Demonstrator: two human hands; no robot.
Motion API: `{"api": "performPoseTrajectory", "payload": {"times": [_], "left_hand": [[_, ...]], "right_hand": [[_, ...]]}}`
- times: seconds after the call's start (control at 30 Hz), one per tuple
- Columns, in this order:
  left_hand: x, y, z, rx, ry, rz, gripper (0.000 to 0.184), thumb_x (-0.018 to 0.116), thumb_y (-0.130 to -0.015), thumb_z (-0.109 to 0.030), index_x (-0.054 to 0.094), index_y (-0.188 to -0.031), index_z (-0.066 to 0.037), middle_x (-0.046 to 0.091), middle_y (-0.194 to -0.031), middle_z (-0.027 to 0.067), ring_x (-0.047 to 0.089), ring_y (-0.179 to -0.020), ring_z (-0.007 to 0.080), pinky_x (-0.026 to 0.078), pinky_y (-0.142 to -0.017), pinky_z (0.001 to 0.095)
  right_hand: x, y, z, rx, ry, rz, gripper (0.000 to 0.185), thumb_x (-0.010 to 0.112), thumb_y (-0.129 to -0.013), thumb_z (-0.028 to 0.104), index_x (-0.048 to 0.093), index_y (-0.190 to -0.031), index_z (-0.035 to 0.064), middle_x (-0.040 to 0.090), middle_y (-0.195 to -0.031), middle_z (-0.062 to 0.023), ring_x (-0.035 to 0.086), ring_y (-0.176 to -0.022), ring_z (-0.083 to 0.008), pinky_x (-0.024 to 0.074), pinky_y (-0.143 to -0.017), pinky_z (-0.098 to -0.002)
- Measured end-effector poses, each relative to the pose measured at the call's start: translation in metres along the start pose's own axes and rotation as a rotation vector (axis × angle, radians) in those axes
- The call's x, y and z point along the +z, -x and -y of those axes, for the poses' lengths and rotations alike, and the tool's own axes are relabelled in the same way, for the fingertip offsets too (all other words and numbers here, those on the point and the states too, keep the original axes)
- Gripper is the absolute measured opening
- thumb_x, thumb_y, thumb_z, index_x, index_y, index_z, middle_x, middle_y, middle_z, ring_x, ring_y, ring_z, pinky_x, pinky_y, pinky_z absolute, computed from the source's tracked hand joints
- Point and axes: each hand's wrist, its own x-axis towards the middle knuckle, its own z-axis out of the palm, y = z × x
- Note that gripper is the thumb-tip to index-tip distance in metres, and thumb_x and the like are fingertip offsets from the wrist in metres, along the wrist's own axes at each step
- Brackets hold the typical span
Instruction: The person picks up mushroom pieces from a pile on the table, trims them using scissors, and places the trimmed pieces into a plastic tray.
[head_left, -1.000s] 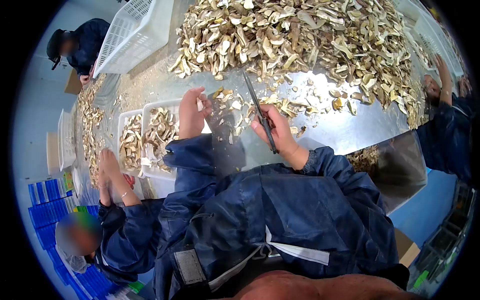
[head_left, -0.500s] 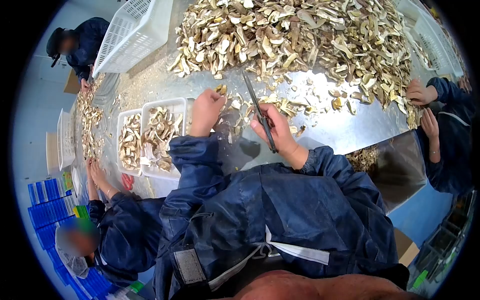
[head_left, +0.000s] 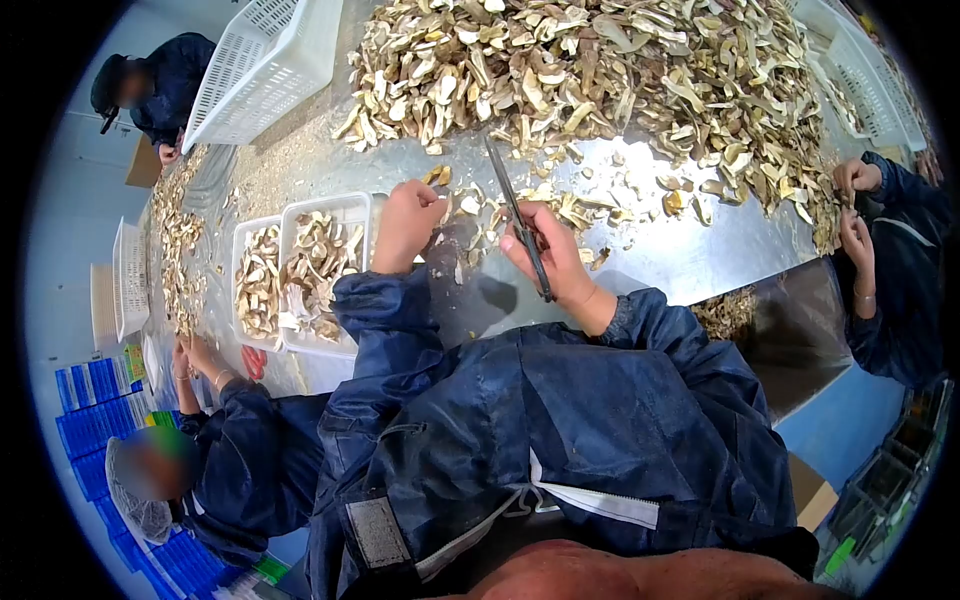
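Note:
My right hand (head_left: 555,255) is wrapped round a pair of long, dark scissors (head_left: 507,190), whose blades point up and away over the metal table. My left hand (head_left: 408,225) is closed in a pinch just left of the blades; whatever its fingertips hold is hidden. Just beyond those fingers lies a yellowish-brown mushroom slice (head_left: 437,175). Several loose slices and crumbs lie between my hands and the large heap of dried mushroom slices (head_left: 570,75). At my left forearm stand two white trays (head_left: 375,215) holding paler slices.
White perforated crates (head_left: 265,75) stand at the back left and back right (head_left: 870,90). Co-workers work at the left (head_left: 250,470), far left (head_left: 170,85) and right (head_left: 900,270). A lined box (head_left: 800,330) with mushroom pieces sits below the table edge at right.
My left hand has shifted slightly left, and the yellowish slice now shows apart from its fingertips. My right hand and the scissors have barely moved. The co-workers' hands at left and right have moved.

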Motion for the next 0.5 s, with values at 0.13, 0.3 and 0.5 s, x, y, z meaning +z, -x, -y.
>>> {"api": "performPoseTrajectory", "payload": {"times": [0.13,0.3,0.5], "left_hand": [[0.003,0.004,0.0,0.069,0.031,-0.06,0.023,0.069,-0.083,-0.015,0.067,-0.099,0.002,0.066,-0.075,0.0119,0.064,-0.071,0.0224,0.05,-0.064,0.0352],[-0.016,0.005,-0.004,-0.354,0.86,0.021,0.02,0.053,-0.094,-0.007,0.06,-0.112,-0.002,0.057,-0.076,0.0001,0.053,-0.06,0.0125,0.043,-0.054,0.0257],[-0.008,0.006,-0.009,-0.213,0.704,0.111,0.009,0.064,-0.093,-0.009,0.064,-0.1,-0.003,0.058,-0.07,0.0005,0.055,-0.059,0.0118,0.043,-0.052,0.0262]], "right_hand": [[0.001,0.0,-0.002,-0.016,0.007,-0.009,0.042,0.074,-0.091,0.022,0.055,-0.12,0.0001,0.06,-0.08,-0.0054,0.056,-0.069,-0.0119,0.0467,-0.065,-0.0272],[0.002,0.0,0.001,-0.004,-0.06,-0.013,0.041,0.075,-0.091,0.02,0.055,-0.12,-0.0005,0.06,-0.08,-0.0046,0.055,-0.069,-0.011,0.0465,-0.065,-0.0266],[0.002,0.0,-0.001,-0.005,-0.034,-0.01,0.04,0.074,-0.091,0.018,0.055,-0.12,-0.0008,0.06,-0.08,-0.0044,0.055,-0.069,-0.0109,0.0465,-0.064,-0.0265]]}}
